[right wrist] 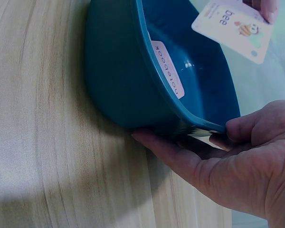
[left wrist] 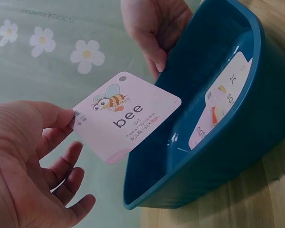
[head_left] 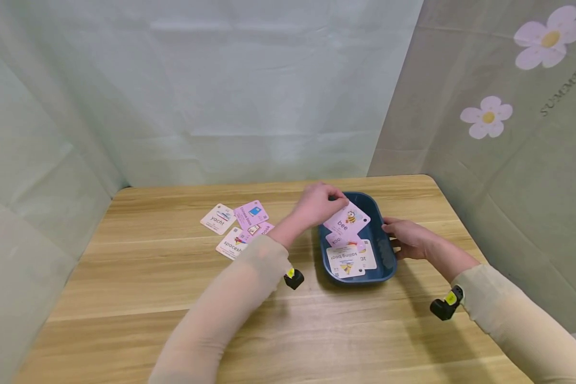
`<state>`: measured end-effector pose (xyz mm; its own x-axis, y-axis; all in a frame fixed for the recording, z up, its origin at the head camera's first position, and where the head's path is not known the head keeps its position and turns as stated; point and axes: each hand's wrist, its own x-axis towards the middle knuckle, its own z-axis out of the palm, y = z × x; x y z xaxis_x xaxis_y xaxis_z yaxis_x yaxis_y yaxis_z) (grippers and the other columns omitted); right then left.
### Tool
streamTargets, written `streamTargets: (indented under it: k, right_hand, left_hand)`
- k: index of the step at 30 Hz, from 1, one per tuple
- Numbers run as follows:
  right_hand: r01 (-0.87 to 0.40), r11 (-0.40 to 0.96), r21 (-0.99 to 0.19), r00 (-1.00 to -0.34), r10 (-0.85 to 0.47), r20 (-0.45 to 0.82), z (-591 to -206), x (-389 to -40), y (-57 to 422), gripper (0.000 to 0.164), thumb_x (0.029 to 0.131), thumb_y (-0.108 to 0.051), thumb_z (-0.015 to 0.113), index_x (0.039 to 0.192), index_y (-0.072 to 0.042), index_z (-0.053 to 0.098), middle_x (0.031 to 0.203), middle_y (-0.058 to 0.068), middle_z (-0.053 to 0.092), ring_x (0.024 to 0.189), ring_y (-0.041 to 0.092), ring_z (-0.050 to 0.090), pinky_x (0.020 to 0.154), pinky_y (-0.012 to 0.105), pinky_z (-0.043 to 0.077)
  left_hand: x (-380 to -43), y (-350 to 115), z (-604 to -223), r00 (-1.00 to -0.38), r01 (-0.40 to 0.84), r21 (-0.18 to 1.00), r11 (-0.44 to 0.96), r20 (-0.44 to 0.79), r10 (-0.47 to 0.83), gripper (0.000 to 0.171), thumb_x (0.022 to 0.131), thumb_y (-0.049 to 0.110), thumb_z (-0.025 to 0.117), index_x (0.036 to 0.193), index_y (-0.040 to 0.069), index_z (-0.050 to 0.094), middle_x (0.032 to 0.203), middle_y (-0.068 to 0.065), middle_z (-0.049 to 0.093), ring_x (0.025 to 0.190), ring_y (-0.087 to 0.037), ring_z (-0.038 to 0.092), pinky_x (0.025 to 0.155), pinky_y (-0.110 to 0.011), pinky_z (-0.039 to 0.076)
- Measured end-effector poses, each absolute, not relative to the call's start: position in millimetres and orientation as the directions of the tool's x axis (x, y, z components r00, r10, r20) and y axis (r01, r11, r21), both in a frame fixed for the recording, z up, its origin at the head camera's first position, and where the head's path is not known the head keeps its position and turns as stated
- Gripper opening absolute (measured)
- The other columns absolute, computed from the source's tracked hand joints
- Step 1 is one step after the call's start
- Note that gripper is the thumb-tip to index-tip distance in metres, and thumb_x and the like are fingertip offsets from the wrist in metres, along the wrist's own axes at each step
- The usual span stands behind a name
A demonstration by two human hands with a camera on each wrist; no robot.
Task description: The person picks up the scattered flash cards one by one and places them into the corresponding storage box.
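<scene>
My left hand pinches a pink flash card with a bee picture by one corner, between thumb and index finger. Its other fingers are loosely bent, away from the card. The card hangs tilted over the far part of a dark blue plastic bin. At the bin's right side, my right hand grips the rim, thumb on the edge and fingers against the outer wall and underside. Inside the bin lie a sailing boat card, a pink notebook card and another white card, overlapping.
Left of the bin, several cards lie on the wooden table: a yacht card, a Chinese book card, a spaceship card and another pink one. Hanging cloth closes off the back and sides.
</scene>
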<state>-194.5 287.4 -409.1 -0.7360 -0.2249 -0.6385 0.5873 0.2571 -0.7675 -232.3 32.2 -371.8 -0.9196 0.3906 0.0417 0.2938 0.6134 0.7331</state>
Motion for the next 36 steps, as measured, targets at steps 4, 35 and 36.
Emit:
streamTargets:
  k: [4,35,36]
  right_hand:
    - [0.590,0.256,-0.766,-0.733,-0.228,-0.641,-408,-195,287,0.057,0.113,-0.019,0.023,0.164,-0.011,-0.001,0.162,0.028,0.014,0.142,0.046,0.025,0.108,0.068,0.034]
    - [0.582,0.275,-0.765,-0.735,-0.224,-0.640,-409,-195,288,0.056,0.113,-0.019,0.024,0.165,-0.010,0.002,0.164,0.027,0.015,0.145,0.048,0.024,0.107,0.068,0.035]
    - [0.583,0.275,-0.764,-0.734,-0.224,-0.641,-409,-195,288,0.056,0.113,-0.019,0.024,0.165,-0.010,0.003,0.164,0.027,0.015,0.145,0.048,0.024,0.107,0.068,0.035]
  left_hand:
    - [-232,41,-375,-0.911,0.335,0.668,0.665,0.050,0.409,0.021,0.101,0.035,0.065,0.107,0.021,0.079,0.106,0.003,0.065,0.110,-0.019,0.051,0.095,-0.036,0.044]
    - [-227,71,-394,-0.912,0.322,0.477,0.818,-0.077,0.403,0.023,0.101,0.039,0.063,0.107,0.023,0.078,0.104,0.004,0.064,0.107,-0.020,0.045,0.086,-0.034,0.044]
    - [-227,71,-394,-0.911,0.324,0.472,0.820,-0.078,0.405,0.023,0.101,0.039,0.063,0.106,0.023,0.078,0.104,0.004,0.064,0.107,-0.020,0.045,0.086,-0.034,0.043]
